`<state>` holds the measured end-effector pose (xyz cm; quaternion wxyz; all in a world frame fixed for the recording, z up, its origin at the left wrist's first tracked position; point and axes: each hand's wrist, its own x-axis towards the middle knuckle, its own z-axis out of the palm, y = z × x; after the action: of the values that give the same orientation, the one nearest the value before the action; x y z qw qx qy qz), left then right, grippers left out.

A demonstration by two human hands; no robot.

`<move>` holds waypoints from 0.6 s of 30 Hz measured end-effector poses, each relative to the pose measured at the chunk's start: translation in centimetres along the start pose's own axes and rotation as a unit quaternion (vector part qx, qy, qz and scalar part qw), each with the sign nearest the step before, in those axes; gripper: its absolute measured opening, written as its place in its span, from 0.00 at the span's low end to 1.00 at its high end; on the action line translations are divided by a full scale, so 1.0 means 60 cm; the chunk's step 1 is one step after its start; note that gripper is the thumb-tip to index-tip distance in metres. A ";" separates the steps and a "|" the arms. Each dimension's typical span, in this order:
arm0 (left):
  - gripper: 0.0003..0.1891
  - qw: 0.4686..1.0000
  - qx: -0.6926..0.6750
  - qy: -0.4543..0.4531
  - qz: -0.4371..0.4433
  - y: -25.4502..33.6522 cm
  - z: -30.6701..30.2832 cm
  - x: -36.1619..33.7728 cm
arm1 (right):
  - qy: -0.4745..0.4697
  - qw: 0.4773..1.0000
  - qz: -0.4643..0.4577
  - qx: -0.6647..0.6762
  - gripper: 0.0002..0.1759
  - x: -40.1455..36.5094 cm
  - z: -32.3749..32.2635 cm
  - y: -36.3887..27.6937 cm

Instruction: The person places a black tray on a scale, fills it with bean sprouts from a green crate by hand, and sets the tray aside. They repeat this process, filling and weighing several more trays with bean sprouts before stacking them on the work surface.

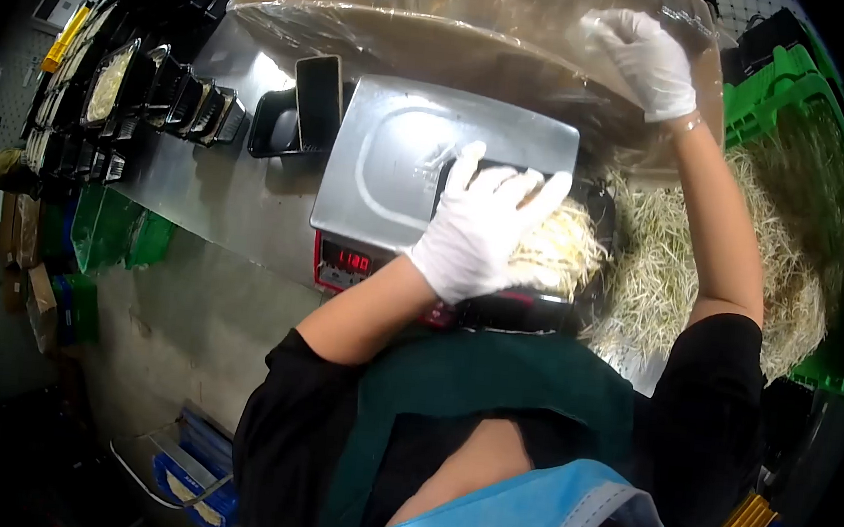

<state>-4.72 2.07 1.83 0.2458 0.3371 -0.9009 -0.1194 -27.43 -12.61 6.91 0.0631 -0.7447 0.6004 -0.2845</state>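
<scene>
My left hand [486,224], in a white glove, lies across a black tray [528,311] of bean sprouts [562,251]. Its fingers are spread and touch the sprouts; the palm hides part of the tray. That tray rests at the right side of a metal-topped scale [392,150] with a red digital display [350,260]. Farther off, my gloved right hand [648,67] is raised over a large box covered in clear plastic [442,39]. Its fingers are curled closed, and what they hold, if anything, cannot be made out.
A heap of loose sprouts [713,259] spreads to the right beside a green crate [788,90]. Left of the scale, a dark phone-like device [318,102] leans in a black tray [271,125]. Stacked black trays [116,86] stand at far left. A person [4,167] is beyond.
</scene>
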 end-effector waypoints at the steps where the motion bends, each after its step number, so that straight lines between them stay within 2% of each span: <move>1: 0.48 1.000 0.006 0.009 0.001 0.003 0.000 0.002 | 0.069 0.993 -0.062 -0.068 0.15 -0.001 0.011 0.027; 2: 0.50 1.000 0.012 0.017 0.003 0.006 -0.002 0.003 | 0.069 0.993 -0.060 -0.069 0.15 -0.001 0.013 0.034; 3: 0.54 0.999 0.032 -0.025 -0.016 0.009 -0.008 0.006 | 0.029 0.983 -0.009 -0.183 0.15 0.000 0.013 0.038; 4: 0.54 0.999 0.032 -0.026 -0.012 0.015 -0.016 0.001 | -0.010 0.955 0.044 -0.294 0.15 -0.001 0.013 0.046; 5: 0.56 0.999 0.028 -0.011 -0.011 0.017 -0.024 -0.004 | 0.069 0.967 -0.014 -0.247 0.18 -0.007 0.012 0.056; 6: 0.58 1.000 0.023 0.003 -0.011 0.018 -0.032 -0.011 | 0.007 0.993 0.069 -0.095 0.18 -0.009 -0.014 0.031; 8: 0.60 0.998 -0.049 0.034 -0.030 0.006 -0.046 -0.043 | 0.081 0.986 -0.093 -0.111 0.23 -0.013 -0.029 0.073; 9: 0.59 0.993 -0.084 0.070 -0.043 -0.006 -0.053 -0.072 | 0.083 0.975 -0.069 0.193 0.16 -0.021 -0.054 0.049; 10: 0.58 0.986 -0.117 0.105 -0.055 -0.013 -0.059 -0.099 | 0.117 0.966 -0.090 0.213 0.15 -0.027 -0.082 0.024; 11: 0.54 0.947 -0.262 0.163 -0.093 -0.007 -0.079 -0.103 | 0.212 0.965 -0.145 -0.061 0.13 -0.055 -0.118 -0.018; 12: 0.49 0.881 -0.399 0.220 -0.128 -0.001 -0.098 -0.104 | 0.238 0.893 -0.067 0.376 0.13 -0.086 -0.131 -0.080; 13: 0.44 0.863 -0.386 0.306 -0.108 -0.026 -0.110 -0.111 | 0.281 0.932 -0.062 0.220 0.13 -0.124 -0.169 -0.151; 14: 0.38 0.838 -0.369 0.391 -0.093 -0.053 -0.115 -0.114 | 0.271 0.904 -0.172 0.281 0.13 -0.146 -0.172 -0.176; 15: 0.32 0.804 -0.433 0.405 -0.057 -0.054 -0.122 -0.106 | 0.139 0.886 -0.260 0.358 0.14 -0.166 -0.181 -0.203; 16: 0.27 0.766 -0.489 0.416 -0.020 -0.050 -0.141 -0.095 | 0.023 0.904 -0.218 0.366 0.14 -0.182 -0.184 -0.216; 17: 0.28 0.841 -0.452 0.297 0.027 -0.046 -0.157 -0.079 | -0.067 0.926 -0.009 0.372 0.15 -0.202 -0.198 -0.296; 18: 0.30 0.895 -0.405 0.169 0.072 -0.034 -0.176 -0.060 | -0.083 0.948 -0.013 0.308 0.16 -0.218 -0.144 -0.270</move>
<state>4.29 2.45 8.74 0.5175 0.1572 -0.7412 -0.3976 -19.36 6.08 16.57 0.3354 -0.7177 0.4666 -0.3934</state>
